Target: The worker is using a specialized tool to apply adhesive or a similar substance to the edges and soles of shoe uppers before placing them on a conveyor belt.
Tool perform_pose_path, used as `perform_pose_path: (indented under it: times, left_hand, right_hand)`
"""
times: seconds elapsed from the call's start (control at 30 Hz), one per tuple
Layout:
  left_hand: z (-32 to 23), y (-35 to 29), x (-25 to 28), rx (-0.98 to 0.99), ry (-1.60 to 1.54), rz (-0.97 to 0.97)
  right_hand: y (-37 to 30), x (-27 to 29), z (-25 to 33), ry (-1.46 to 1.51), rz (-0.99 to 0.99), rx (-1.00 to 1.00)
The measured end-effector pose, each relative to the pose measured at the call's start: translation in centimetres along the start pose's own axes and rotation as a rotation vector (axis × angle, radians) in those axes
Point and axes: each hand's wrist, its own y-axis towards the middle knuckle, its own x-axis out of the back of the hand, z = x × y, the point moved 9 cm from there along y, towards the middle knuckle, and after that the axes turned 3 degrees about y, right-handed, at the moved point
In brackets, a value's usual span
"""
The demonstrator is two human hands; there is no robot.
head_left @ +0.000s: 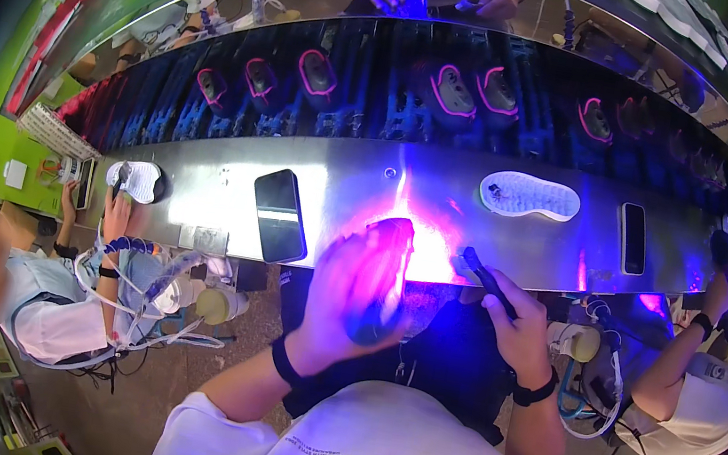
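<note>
My left hand is wrapped round a dark shoe upper, held up at the bench edge in bright violet light. Pink glow covers part of the upper, and motion blurs it along with the hand. To its right, my right hand grips a slim dark brush-like tool, whose broader end points up and left toward the bench. The tool's tip is apart from the upper. Beyond my right hand, a white shoe sole lies on the metal bench, tread pattern facing up.
A black phone lies left of my hands, another phone to the right. Behind the bench, a dark slatted conveyor carries several pink-outlined shoe uppers. Co-workers sit at left and right, with hoses nearby.
</note>
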Motion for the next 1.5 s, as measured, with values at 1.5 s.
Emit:
perform_pose_path:
  times: [1.5]
  left_hand:
    - [-4.5,-3.9,-5.1,-0.147,0.214,0.348]
  right_hand:
    - [-6.9,-1.2,0.8,0.126,0.303,-0.165]
